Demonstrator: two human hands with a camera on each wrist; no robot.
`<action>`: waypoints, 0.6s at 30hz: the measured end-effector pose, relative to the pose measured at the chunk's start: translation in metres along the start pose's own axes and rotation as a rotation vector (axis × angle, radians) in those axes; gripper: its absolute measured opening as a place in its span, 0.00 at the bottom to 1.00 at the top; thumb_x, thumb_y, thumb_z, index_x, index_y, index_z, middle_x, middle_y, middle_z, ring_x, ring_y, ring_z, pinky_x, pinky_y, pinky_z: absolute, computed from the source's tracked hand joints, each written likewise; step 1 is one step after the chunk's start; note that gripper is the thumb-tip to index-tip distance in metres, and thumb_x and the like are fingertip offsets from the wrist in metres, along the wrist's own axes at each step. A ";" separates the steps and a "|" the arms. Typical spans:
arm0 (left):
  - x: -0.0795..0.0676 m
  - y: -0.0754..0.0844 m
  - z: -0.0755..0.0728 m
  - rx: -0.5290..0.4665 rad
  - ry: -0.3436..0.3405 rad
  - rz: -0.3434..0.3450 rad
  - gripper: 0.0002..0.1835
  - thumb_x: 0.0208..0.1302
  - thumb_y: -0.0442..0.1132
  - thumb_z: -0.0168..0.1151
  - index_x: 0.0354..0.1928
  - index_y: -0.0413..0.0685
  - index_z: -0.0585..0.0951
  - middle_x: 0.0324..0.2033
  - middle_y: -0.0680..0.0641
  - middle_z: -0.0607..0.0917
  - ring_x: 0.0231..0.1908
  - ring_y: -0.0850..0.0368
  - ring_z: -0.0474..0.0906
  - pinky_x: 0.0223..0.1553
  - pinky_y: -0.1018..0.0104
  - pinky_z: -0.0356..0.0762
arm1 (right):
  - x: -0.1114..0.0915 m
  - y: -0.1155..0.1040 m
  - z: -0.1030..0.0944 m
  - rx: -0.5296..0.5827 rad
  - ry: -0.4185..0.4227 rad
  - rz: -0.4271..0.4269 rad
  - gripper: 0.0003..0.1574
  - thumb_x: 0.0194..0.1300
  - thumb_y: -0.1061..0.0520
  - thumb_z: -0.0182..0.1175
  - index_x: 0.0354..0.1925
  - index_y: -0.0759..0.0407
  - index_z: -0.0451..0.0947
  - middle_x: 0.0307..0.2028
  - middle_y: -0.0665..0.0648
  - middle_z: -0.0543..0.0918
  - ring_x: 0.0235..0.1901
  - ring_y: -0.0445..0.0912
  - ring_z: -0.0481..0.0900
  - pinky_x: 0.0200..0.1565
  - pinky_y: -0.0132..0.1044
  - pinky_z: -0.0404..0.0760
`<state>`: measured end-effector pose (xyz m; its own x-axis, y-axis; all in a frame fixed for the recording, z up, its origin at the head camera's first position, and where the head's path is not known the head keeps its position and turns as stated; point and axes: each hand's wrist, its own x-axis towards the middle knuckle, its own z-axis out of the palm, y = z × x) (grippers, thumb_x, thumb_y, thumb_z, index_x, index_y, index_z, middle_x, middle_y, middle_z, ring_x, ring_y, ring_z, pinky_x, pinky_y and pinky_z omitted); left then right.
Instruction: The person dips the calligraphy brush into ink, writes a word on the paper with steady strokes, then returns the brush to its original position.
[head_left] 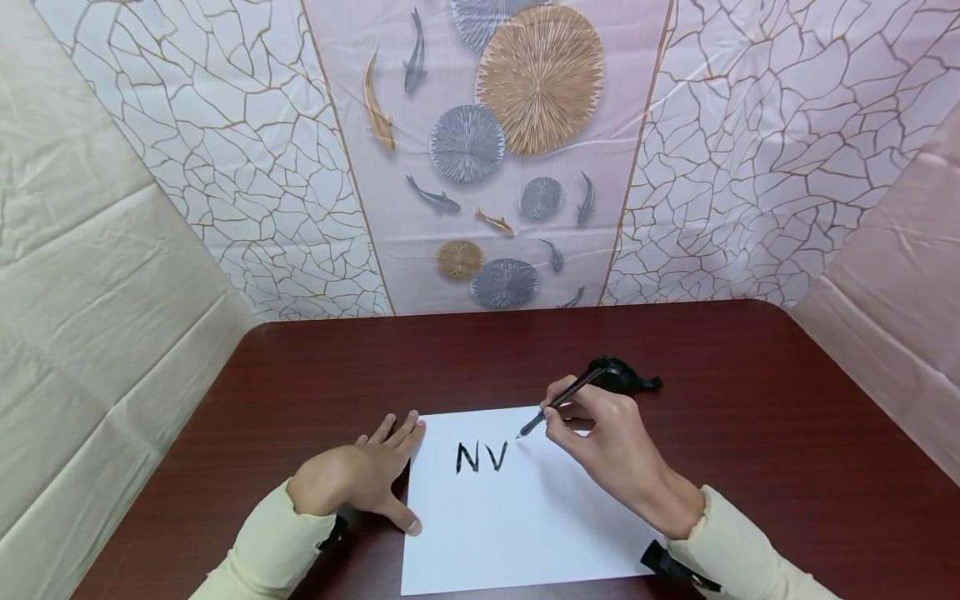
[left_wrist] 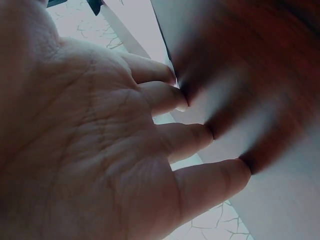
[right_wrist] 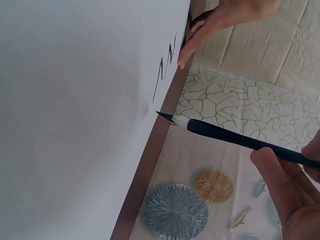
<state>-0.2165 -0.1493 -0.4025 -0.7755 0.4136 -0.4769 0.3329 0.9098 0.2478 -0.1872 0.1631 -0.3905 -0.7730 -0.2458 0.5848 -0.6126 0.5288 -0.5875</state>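
Observation:
A sheet of white paper (head_left: pixel 480 542) lies on the table with the letters N and V (head_left: pixel 482 457) in black strokes near its upper left. My right hand (head_left: pixel 611 446) pinches an ink brush (head_left: pixel 561 399) by its dark handle, and the brush slants down to the left. In the right wrist view the brush's white bristles (right_wrist: pixel 180 121) end in a black, pointed tip, close over the sheet just past the V. My left hand (head_left: pixel 367 475) is spread at the paper's left edge, its fingers straight and its thumb on the margin.
Behind the right hand, a glossy black object (head_left: pixel 622 377) with a narrow end sits on the dark red-brown table (head_left: pixel 300 367). A patterned cloth backdrop (head_left: pixel 247 142) hangs along the far edge, with pale cloth (head_left: pixel 90 317) at both sides.

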 end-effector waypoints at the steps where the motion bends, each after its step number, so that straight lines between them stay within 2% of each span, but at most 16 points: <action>1: 0.000 0.000 0.000 0.001 0.001 -0.003 0.75 0.47 0.64 0.84 0.85 0.43 0.45 0.85 0.41 0.40 0.83 0.36 0.34 0.76 0.32 0.52 | 0.000 0.000 0.001 0.002 -0.001 0.002 0.14 0.63 0.74 0.68 0.44 0.60 0.83 0.42 0.54 0.87 0.41 0.43 0.90 0.41 0.31 0.87; 8: 0.007 -0.007 0.004 -0.003 -0.009 0.006 0.76 0.48 0.66 0.83 0.86 0.45 0.44 0.85 0.43 0.39 0.83 0.37 0.33 0.76 0.31 0.51 | -0.002 0.003 0.004 -0.003 -0.019 -0.002 0.14 0.63 0.74 0.67 0.44 0.62 0.82 0.42 0.57 0.88 0.42 0.47 0.91 0.42 0.33 0.88; 18: 0.010 -0.010 0.007 0.005 -0.007 0.008 0.77 0.46 0.68 0.83 0.86 0.45 0.43 0.85 0.43 0.38 0.83 0.36 0.33 0.75 0.30 0.51 | -0.002 -0.001 0.004 -0.011 -0.058 0.004 0.14 0.62 0.73 0.65 0.43 0.59 0.82 0.38 0.51 0.86 0.37 0.41 0.90 0.38 0.29 0.87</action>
<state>-0.2241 -0.1539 -0.4154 -0.7690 0.4214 -0.4808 0.3419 0.9065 0.2477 -0.1862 0.1601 -0.3931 -0.7837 -0.2903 0.5492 -0.6081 0.5387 -0.5831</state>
